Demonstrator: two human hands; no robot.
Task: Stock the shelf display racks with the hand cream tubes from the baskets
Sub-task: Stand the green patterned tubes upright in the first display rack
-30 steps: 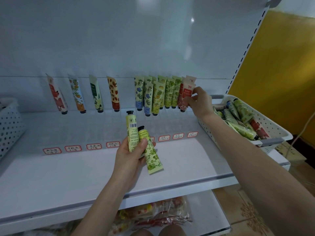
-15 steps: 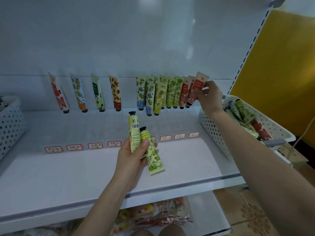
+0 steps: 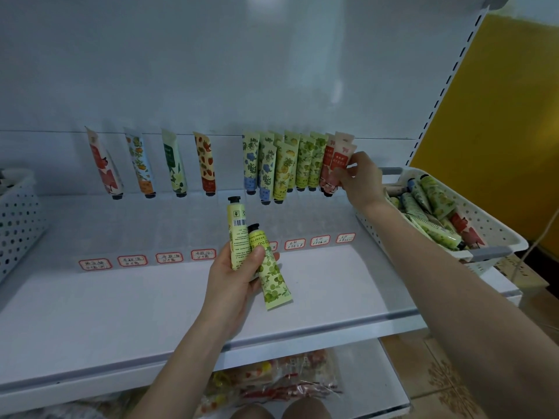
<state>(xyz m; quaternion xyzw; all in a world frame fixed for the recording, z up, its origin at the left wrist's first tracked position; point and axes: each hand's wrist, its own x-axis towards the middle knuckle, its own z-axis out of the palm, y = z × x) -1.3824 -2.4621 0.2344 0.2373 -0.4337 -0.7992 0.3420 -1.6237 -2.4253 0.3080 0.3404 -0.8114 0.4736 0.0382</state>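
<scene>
Holding a yellow tube [image 3: 238, 237] and a lime-print tube [image 3: 272, 276] at 6 o'clock over the shelf [image 3: 121, 297], the left hand [image 3: 233, 276] had its fingers curled round both. The right hand [image 3: 361, 179] fingers pinched a red tube [image 3: 338, 164] at the 2 o'clock end of the row. The white basket [image 3: 496, 228] at 3 o'clock held piled green and red tubes. The second basket [image 3: 18, 219] sat at 9 o'clock, contents unseen.
</scene>
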